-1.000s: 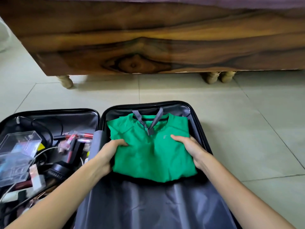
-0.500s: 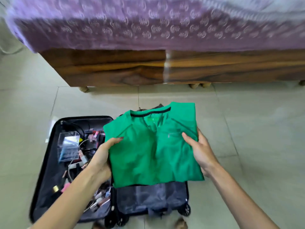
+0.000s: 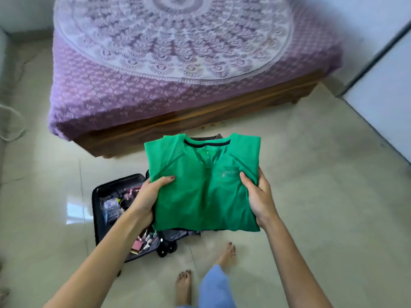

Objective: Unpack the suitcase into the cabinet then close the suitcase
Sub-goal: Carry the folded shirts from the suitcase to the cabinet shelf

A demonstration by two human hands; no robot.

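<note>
Gripping a folded green shirt by both side edges, left hand at its 9 o'clock edge, right hand at its 3 o'clock edge. Thumbs laid on top of the cloth, fingers curled underneath and mostly hidden. Held flat in the air with the collar toward 12 o'clock, above the open suitcase and hiding most of its right half.

Suitcase flat on the pale tiled floor, reaching out to 8 o'clock from the shirt. Left half crammed with small items: a clear plastic box, cables and pinkish tubes, too jumbled to name further. Black wheels at the near end, just below the shirt's lower edge.

At 12 o'clock, a wooden bed under a purple patterned bedspread. At 2 o'clock, a white panel with a grey edge — cabinet or door, cannot tell. At 6 o'clock, two bare feet on the tile and a light blue trouser leg.
</note>
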